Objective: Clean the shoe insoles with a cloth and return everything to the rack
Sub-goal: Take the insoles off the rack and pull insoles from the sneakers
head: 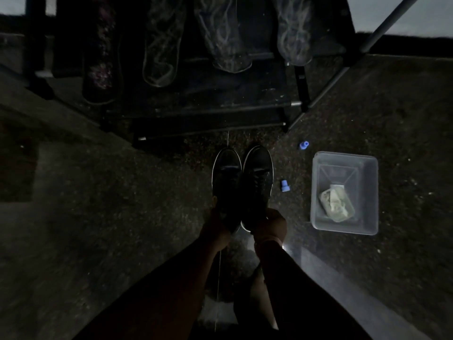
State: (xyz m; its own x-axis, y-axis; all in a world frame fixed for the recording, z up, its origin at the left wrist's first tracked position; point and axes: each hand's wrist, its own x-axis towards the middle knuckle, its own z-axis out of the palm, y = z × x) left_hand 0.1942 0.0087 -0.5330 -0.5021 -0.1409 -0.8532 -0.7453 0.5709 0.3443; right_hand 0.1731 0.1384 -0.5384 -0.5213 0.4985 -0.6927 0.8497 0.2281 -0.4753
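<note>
Head view, dim light, looking down at a speckled stone-like floor [367, 106]. Left hand [218, 229] grips the heel of the left dark shoe [226, 182]; right hand [268, 227] grips the heel of the right dark shoe [257, 182]. Both shoes are low lace-up sneakers with a pale rubber rim round the sole, held side by side and touching, toes pointing away toward the rack [208, 111]. Whether the shoes rest on the floor or are lifted cannot be told.

Rack: dark metal tubes with pale end caps and flat dark shelves. On its upper tier lie several insoles [159, 45], elongated with rounded ends; three carry pale swirling line patterns, and one at far left [101, 57] has a darker, flecked surface.

To the right of the shoes stands a clear rectangular plastic tub [318, 217] with rounded corners, holding a crumpled pale cloth [337, 202]. Two small blue plastic caps lie on the floor, one [284, 186] between shoes and tub, the other [304, 145] nearer the rack.
</note>
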